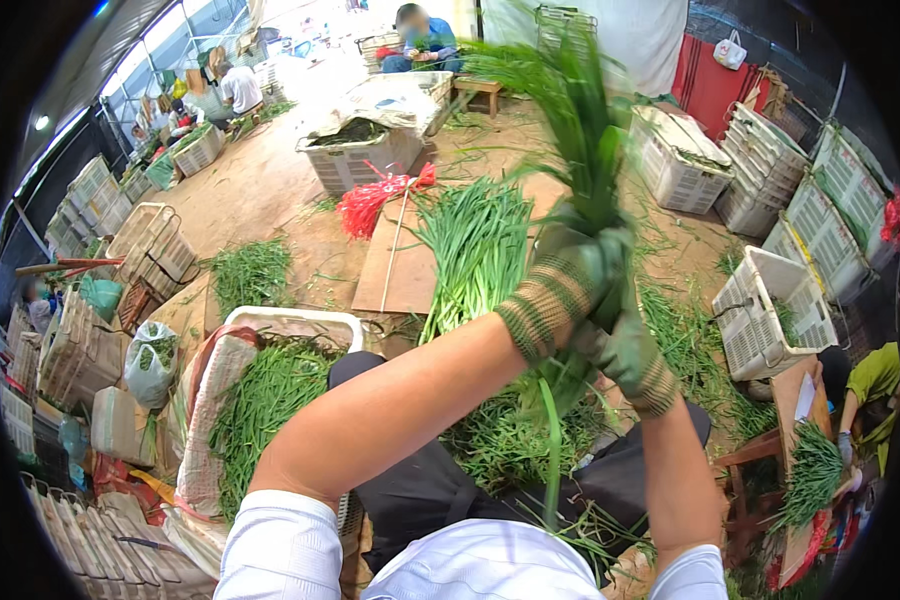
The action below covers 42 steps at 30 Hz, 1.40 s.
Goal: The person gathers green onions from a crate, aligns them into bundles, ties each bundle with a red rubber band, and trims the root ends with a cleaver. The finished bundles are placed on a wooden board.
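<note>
Both hands wear green-palmed knit gloves with striped cuffs. My left hand (574, 259) grips a bunch of long green leafy stalks (589, 142), leaves upward and blurred by motion. Just below it, my right hand (634, 356) is closed around the lower part of the same bunch; the exact finger positions are blurred. Loose leaves (551, 442) hang beneath the hands. A pile of similar stalks with pale lower ends (476, 247) lies on a wooden board (394, 262) just ahead. On the board's far end rest red plastic ties (379, 202).
Leaf trimmings (510, 450) heap between my knees. To the left stands a white crate (307, 319) with cut greens (270, 405). Ahead is a covered crate (360, 161); more crates (772, 315) line the right. A co-worker's gloved hand (845, 448) is near another bunch (810, 472) at right.
</note>
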### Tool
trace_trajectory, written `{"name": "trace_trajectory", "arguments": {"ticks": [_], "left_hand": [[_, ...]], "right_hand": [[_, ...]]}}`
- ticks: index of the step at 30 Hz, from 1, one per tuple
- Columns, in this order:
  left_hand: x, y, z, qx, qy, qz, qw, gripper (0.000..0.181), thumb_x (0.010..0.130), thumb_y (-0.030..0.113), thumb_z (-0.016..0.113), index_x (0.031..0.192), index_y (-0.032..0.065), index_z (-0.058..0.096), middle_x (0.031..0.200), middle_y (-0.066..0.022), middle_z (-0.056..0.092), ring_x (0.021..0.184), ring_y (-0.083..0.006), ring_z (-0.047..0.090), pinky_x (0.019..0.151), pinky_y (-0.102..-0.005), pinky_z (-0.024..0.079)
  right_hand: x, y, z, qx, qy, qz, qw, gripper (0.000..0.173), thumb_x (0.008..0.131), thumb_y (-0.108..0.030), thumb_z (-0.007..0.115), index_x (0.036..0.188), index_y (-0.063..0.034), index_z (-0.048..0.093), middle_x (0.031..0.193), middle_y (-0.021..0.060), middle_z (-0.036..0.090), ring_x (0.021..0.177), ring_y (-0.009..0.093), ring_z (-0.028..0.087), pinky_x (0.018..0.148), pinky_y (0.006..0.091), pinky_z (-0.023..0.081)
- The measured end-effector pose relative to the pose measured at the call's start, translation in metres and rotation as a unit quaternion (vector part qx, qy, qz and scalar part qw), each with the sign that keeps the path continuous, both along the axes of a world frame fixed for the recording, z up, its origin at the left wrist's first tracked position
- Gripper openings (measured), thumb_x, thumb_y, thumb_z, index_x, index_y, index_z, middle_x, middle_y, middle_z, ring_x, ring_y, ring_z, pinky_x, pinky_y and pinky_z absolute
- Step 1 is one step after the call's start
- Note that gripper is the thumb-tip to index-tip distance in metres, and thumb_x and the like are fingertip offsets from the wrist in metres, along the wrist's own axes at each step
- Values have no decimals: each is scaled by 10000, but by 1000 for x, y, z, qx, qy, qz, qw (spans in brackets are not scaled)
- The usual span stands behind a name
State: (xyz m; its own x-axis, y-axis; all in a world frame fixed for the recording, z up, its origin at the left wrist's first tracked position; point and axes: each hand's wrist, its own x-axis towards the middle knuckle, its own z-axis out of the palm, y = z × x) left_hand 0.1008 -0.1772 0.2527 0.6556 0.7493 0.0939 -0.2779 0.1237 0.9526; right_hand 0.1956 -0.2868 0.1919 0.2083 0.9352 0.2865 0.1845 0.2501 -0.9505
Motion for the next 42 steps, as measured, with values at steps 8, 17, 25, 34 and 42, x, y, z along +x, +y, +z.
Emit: {"name": "trace_trajectory", "arguments": {"ticks": [8, 17, 25, 34, 42], "left_hand": [[-5, -29, 5, 207, -119, -138, 961, 540, 935, 202, 632, 1386, -1, 415, 1231, -89, 593, 1136, -143, 540, 961, -306, 450], [-89, -91, -76, 489, 99, 21, 866, 247, 774, 190, 748, 989, 85, 685, 1274, -211, 566, 1275, -424, 452, 1061, -517, 343], [-60, -107, -95, 575, 199, 103, 787, 430, 743, 298, 762, 1122, 146, 628, 1326, -175, 499, 1278, -415, 417, 1045, -598, 301], [-42, -104, -106, 648, 135, 168, 730, 192, 710, 196, 736, 856, 138, 627, 1302, -124, 571, 1255, -370, 486, 1086, -619, 251], [-12, -138, -37, 452, -105, 42, 885, 131, 739, 154, 721, 791, 93, 618, 1231, -148, 616, 1221, -402, 506, 1010, -563, 339]], "right_hand": [[40, -38, -32, 38, 277, -95, 956, 382, 989, -392, 529, 1145, -47, 577, 994, 60, 625, 845, 184, 630, 730, 348, 566], [61, -75, -36, 140, 450, -115, 874, 429, 913, -469, 629, 908, -40, 623, 886, 128, 657, 861, 258, 627, 811, 390, 537], [47, -71, -40, 132, 434, -151, 878, 428, 928, -460, 607, 926, -32, 618, 892, 136, 647, 856, 244, 622, 790, 387, 543], [40, -67, -43, 123, 448, -156, 872, 407, 922, -446, 630, 924, -39, 604, 861, 121, 644, 821, 228, 640, 745, 360, 567], [23, -76, -33, 105, 622, -39, 775, 376, 935, -455, 599, 963, -80, 618, 924, 89, 667, 845, 208, 641, 776, 375, 548]]}}
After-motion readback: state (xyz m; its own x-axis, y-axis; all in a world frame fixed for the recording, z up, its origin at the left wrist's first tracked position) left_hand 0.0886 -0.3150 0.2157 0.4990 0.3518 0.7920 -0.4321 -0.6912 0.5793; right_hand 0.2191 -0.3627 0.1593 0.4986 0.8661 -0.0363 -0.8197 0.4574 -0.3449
